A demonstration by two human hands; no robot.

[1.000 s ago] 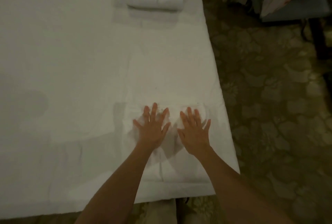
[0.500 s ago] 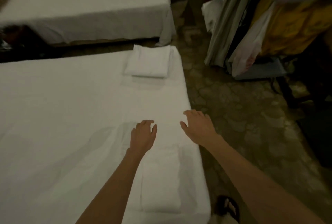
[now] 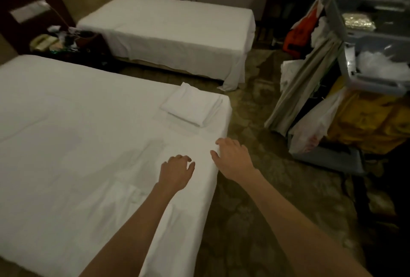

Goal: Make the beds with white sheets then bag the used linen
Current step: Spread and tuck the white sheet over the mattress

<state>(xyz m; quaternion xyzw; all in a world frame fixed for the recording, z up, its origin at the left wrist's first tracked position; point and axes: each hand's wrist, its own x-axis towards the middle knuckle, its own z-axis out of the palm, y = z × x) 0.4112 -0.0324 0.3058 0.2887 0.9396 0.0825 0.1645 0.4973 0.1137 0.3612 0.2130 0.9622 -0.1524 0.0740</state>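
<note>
both hands, left (image 3: 176, 171) and right (image 3: 233, 158), have lifted off the sheet (image 3: 73, 154), each grip loose and empty; folded linen (image 3: 192, 108) lies just ahead, next to unfold.

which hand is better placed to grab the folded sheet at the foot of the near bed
Right, probably. The right hand hovers open at the bed's edge, nearer the folded sheet. The left hand sits lower, farther back, fingers loosely curled, holding nothing.

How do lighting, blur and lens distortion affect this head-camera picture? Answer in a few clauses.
Head view: dim, warm light; near bed brightest, lower right corner nearly black; cart and bedside clutter soft and smeared; both hands fairly sharp; wide-angle lens bows the far bed.
</note>
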